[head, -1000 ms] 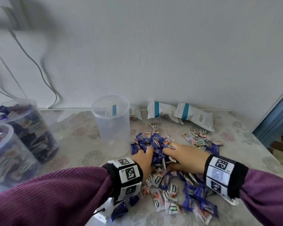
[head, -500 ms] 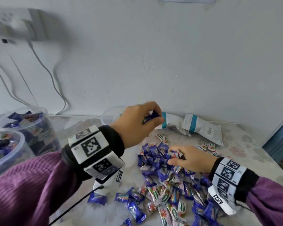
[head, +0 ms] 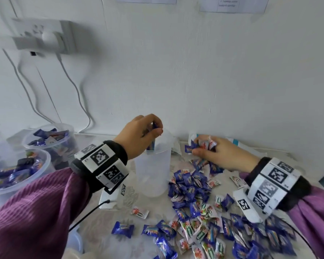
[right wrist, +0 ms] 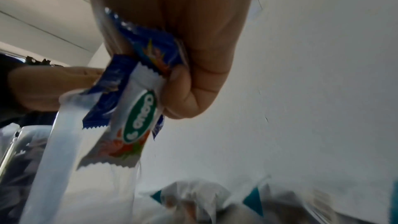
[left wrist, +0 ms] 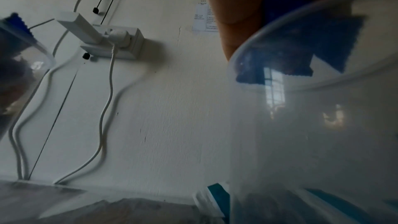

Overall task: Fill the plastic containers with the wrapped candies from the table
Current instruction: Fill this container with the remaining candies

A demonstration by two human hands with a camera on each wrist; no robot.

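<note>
1. Blue wrapped candies [head: 151,144] are gripped by the left hand [head: 138,136] at the empty clear plastic container's [head: 153,176] mouth.
2. A mixed handful [head: 204,144] is clutched by the right hand [head: 223,154] beside it.
3. Release is judged next.

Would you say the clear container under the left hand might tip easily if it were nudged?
Probably: the clear container is tall, narrow and looks nearly empty, so likely light. The left hand holds blue candies at its rim without steadying it.

A wall socket [head: 43,36] with white cables [head: 79,94] hanging down.
</note>
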